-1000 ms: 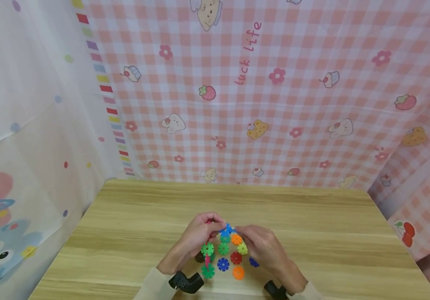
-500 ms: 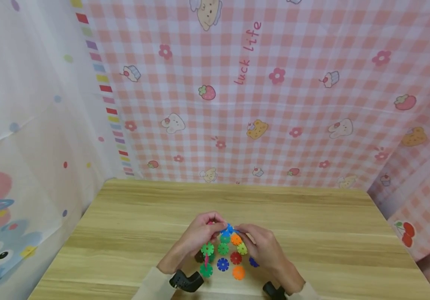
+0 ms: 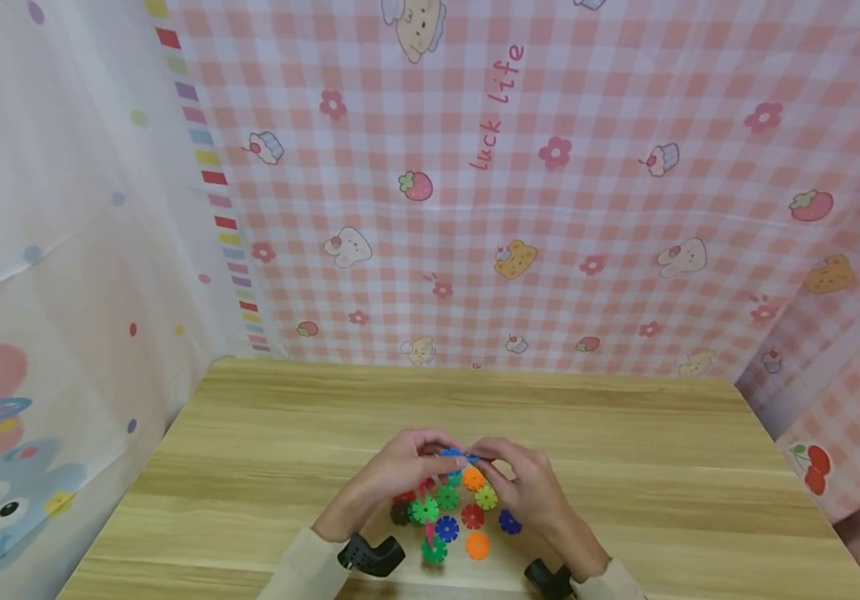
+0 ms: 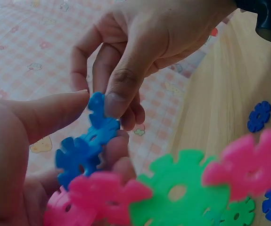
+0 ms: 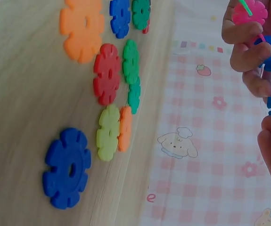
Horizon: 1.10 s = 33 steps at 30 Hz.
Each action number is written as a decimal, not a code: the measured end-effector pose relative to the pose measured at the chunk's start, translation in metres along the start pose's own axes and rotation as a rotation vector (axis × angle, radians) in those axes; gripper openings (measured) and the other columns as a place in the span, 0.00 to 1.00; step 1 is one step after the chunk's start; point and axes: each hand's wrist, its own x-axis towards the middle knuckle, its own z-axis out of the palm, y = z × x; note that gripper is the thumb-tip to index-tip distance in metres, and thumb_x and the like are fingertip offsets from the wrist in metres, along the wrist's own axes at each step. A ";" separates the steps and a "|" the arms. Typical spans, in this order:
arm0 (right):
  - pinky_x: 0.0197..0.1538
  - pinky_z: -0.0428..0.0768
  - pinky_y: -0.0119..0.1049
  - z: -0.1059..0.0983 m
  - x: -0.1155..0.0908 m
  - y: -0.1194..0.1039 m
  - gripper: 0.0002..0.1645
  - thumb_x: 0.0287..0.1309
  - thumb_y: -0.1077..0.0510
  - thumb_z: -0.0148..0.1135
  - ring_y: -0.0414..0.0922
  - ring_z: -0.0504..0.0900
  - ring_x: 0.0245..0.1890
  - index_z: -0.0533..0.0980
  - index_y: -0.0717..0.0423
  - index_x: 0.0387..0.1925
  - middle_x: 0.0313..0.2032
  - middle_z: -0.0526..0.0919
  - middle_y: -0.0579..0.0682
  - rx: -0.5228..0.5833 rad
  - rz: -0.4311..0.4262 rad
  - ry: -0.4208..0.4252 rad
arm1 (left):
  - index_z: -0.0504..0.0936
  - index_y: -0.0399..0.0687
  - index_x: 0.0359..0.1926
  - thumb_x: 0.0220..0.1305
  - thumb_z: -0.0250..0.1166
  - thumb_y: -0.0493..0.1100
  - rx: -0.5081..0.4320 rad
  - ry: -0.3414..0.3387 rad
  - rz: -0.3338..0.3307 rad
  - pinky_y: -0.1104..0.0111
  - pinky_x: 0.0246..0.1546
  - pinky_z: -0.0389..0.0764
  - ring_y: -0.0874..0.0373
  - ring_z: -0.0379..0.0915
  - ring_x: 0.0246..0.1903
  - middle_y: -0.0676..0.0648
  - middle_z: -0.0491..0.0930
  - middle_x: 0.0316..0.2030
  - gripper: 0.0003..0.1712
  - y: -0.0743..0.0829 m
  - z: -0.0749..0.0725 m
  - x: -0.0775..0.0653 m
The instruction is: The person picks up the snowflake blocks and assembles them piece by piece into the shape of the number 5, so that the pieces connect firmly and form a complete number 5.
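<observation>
A chain of notched plastic interlocking discs hangs from my left hand (image 3: pixel 403 468), with pink discs (image 4: pixel 253 160) and green discs (image 4: pixel 182 188) joined edge to edge. At its upper end, blue discs (image 4: pixel 78 157) lie between both hands. My left thumb and fingers grip this blue end. Facing it, my right hand (image 3: pixel 531 485) pinches the outermost blue disc (image 4: pixel 97 108) between thumb and fingers. The blue discs touch one another; how deep their slots mesh cannot be told. In the head view, the fingers partly cover the blue end.
Loose discs lie on the wooden table (image 3: pixel 625 467) below my hands: orange (image 3: pixel 477 546), red (image 3: pixel 472 516), dark blue (image 3: pixel 510 522), yellow-green (image 3: pixel 486 497), and several others. A patterned cloth (image 3: pixel 595 208) hangs behind the table.
The left thumb has moved right across the blue discs, closer to the right fingers. The chain's hanging green and pink end has swung slightly right, uncovering a red and a brown disc.
</observation>
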 end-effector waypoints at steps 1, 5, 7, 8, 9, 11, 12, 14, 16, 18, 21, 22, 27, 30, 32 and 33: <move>0.42 0.83 0.28 0.001 0.001 0.000 0.20 0.48 0.76 0.70 0.45 0.88 0.35 0.79 0.62 0.43 0.36 0.88 0.53 0.005 -0.010 0.005 | 0.83 0.46 0.47 0.64 0.69 0.50 0.002 0.000 0.001 0.69 0.22 0.75 0.55 0.75 0.24 0.42 0.84 0.36 0.16 0.000 0.000 0.000; 0.41 0.83 0.28 0.002 0.001 -0.002 0.22 0.46 0.77 0.70 0.45 0.88 0.33 0.78 0.64 0.45 0.35 0.88 0.54 0.019 -0.023 0.016 | 0.83 0.47 0.46 0.61 0.71 0.50 -0.008 0.022 -0.010 0.71 0.21 0.70 0.59 0.69 0.21 0.44 0.85 0.35 0.16 -0.003 0.001 0.001; 0.39 0.83 0.27 0.001 -0.001 -0.002 0.22 0.47 0.76 0.70 0.44 0.87 0.32 0.78 0.64 0.46 0.35 0.88 0.54 0.035 0.006 0.011 | 0.84 0.47 0.46 0.61 0.72 0.49 -0.013 0.036 -0.014 0.72 0.21 0.70 0.60 0.67 0.20 0.44 0.85 0.35 0.16 -0.005 0.001 0.001; 0.37 0.83 0.27 0.001 -0.003 -0.001 0.22 0.48 0.76 0.70 0.43 0.87 0.31 0.77 0.64 0.46 0.35 0.88 0.54 0.039 0.030 0.007 | 0.84 0.47 0.47 0.61 0.72 0.49 -0.011 0.042 -0.015 0.73 0.21 0.70 0.60 0.67 0.20 0.44 0.85 0.35 0.16 -0.006 0.001 0.001; 0.36 0.83 0.27 -0.001 -0.005 -0.001 0.21 0.50 0.75 0.70 0.42 0.86 0.30 0.77 0.64 0.47 0.35 0.88 0.53 0.044 0.062 -0.001 | 0.85 0.46 0.47 0.61 0.72 0.49 -0.011 0.047 -0.016 0.73 0.21 0.70 0.60 0.67 0.21 0.44 0.85 0.36 0.17 -0.006 0.001 0.001; 0.33 0.83 0.29 -0.005 -0.010 0.001 0.19 0.53 0.71 0.70 0.39 0.84 0.30 0.78 0.61 0.48 0.36 0.87 0.51 0.055 0.169 -0.031 | 0.85 0.46 0.47 0.61 0.72 0.49 -0.013 0.063 -0.019 0.72 0.22 0.71 0.60 0.68 0.22 0.44 0.85 0.36 0.17 -0.007 0.000 0.000; 0.33 0.83 0.29 -0.007 -0.013 0.002 0.17 0.56 0.69 0.69 0.37 0.83 0.30 0.78 0.58 0.48 0.36 0.87 0.49 0.056 0.241 -0.054 | 0.85 0.46 0.48 0.61 0.72 0.49 -0.014 0.070 -0.023 0.72 0.22 0.71 0.60 0.68 0.22 0.44 0.85 0.36 0.17 -0.007 0.000 0.000; 0.33 0.82 0.31 -0.013 -0.018 0.006 0.14 0.59 0.64 0.69 0.36 0.80 0.31 0.79 0.54 0.47 0.36 0.86 0.45 0.054 0.387 -0.122 | 0.85 0.46 0.48 0.61 0.72 0.49 -0.017 0.086 -0.032 0.72 0.23 0.70 0.60 0.68 0.22 0.44 0.85 0.36 0.17 -0.007 -0.001 0.000; 0.35 0.81 0.32 -0.019 -0.023 0.012 0.11 0.61 0.60 0.68 0.36 0.78 0.32 0.79 0.52 0.45 0.36 0.85 0.43 0.067 0.529 -0.213 | 0.85 0.45 0.48 0.61 0.72 0.48 -0.031 0.094 -0.037 0.72 0.22 0.70 0.60 0.67 0.21 0.44 0.85 0.37 0.17 -0.007 -0.002 0.000; 0.37 0.79 0.31 -0.024 -0.029 0.020 0.08 0.62 0.59 0.67 0.37 0.77 0.32 0.80 0.53 0.43 0.34 0.83 0.41 0.079 0.619 -0.305 | 0.85 0.44 0.48 0.61 0.71 0.47 -0.045 0.095 -0.035 0.73 0.21 0.69 0.61 0.65 0.20 0.42 0.85 0.37 0.17 -0.007 -0.003 0.000; 0.37 0.78 0.31 -0.031 -0.038 0.032 0.08 0.61 0.59 0.67 0.39 0.76 0.33 0.80 0.56 0.41 0.33 0.81 0.43 0.127 0.670 -0.415 | 0.85 0.42 0.48 0.61 0.71 0.46 -0.064 0.092 -0.029 0.74 0.20 0.68 0.62 0.64 0.19 0.41 0.85 0.38 0.17 -0.008 -0.006 0.001; 0.36 0.77 0.31 -0.033 -0.041 0.035 0.07 0.61 0.58 0.67 0.39 0.76 0.32 0.80 0.56 0.40 0.33 0.81 0.43 0.140 0.673 -0.446 | 0.84 0.42 0.48 0.62 0.71 0.46 -0.070 0.090 -0.027 0.74 0.20 0.68 0.62 0.63 0.19 0.42 0.85 0.39 0.17 -0.008 -0.007 0.002; 0.35 0.73 0.29 -0.042 -0.048 0.045 0.09 0.58 0.58 0.69 0.39 0.73 0.32 0.79 0.55 0.40 0.31 0.78 0.46 0.218 0.696 -0.550 | 0.84 0.41 0.49 0.62 0.71 0.46 -0.075 0.088 -0.023 0.75 0.21 0.68 0.62 0.64 0.20 0.45 0.85 0.37 0.17 -0.009 -0.010 0.003; 0.34 0.71 0.29 -0.044 -0.048 0.047 0.11 0.56 0.59 0.71 0.39 0.72 0.30 0.80 0.56 0.41 0.30 0.77 0.47 0.284 0.724 -0.582 | 0.84 0.41 0.49 0.62 0.70 0.46 -0.069 0.085 -0.017 0.74 0.20 0.66 0.62 0.63 0.19 0.45 0.85 0.36 0.17 -0.010 -0.011 0.003; 0.34 0.70 0.29 -0.044 -0.047 0.047 0.13 0.55 0.59 0.72 0.39 0.71 0.30 0.80 0.56 0.42 0.30 0.77 0.48 0.323 0.747 -0.599 | 0.84 0.41 0.49 0.63 0.70 0.45 -0.064 0.081 -0.013 0.74 0.20 0.65 0.63 0.62 0.19 0.44 0.85 0.36 0.17 -0.011 -0.011 0.002; 0.34 0.70 0.29 -0.044 -0.047 0.048 0.14 0.54 0.58 0.73 0.39 0.71 0.29 0.80 0.56 0.42 0.30 0.76 0.49 0.334 0.757 -0.606 | 0.84 0.41 0.49 0.63 0.70 0.45 -0.063 0.079 -0.013 0.74 0.20 0.65 0.63 0.62 0.18 0.43 0.85 0.37 0.17 -0.011 -0.011 0.001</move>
